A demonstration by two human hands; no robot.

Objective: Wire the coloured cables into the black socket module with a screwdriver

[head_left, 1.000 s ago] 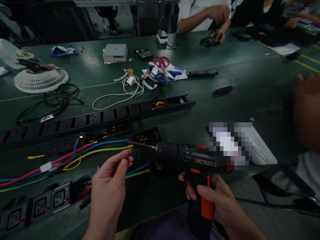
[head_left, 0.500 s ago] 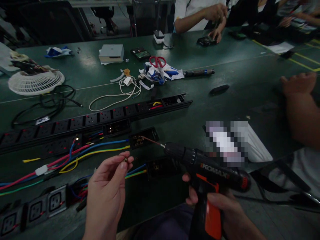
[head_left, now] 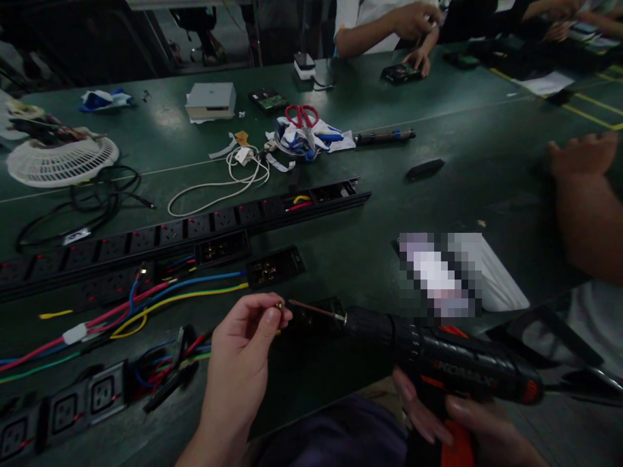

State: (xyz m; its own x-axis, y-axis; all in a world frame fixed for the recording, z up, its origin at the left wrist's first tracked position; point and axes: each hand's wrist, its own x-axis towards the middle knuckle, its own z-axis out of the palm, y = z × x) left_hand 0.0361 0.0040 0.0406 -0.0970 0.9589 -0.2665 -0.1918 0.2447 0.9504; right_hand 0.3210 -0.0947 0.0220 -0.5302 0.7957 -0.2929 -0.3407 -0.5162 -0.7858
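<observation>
My left hand pinches a small brass-coloured piece, likely a screw, between thumb and fingertips. My right hand grips a black and orange cordless drill by its handle. The drill's long thin bit points left, its tip close to my left fingertips. Beyond that hand lies an open black socket housing with brass contacts, where blue and yellow wires run in. Another dark housing sits behind the bit, partly hidden. A bundle of red, blue and yellow wires stretches to the left.
A long black power strip crosses the table behind the wires. Further back are red-handled scissors, a white cable, a white basket and a grey box. A co-worker's arm rests at the right.
The drill has pulled back to the right, its bit leaving the black housing's contacts. My left hand has moved right and slightly up, bringing the small piece near the bit's tip.
</observation>
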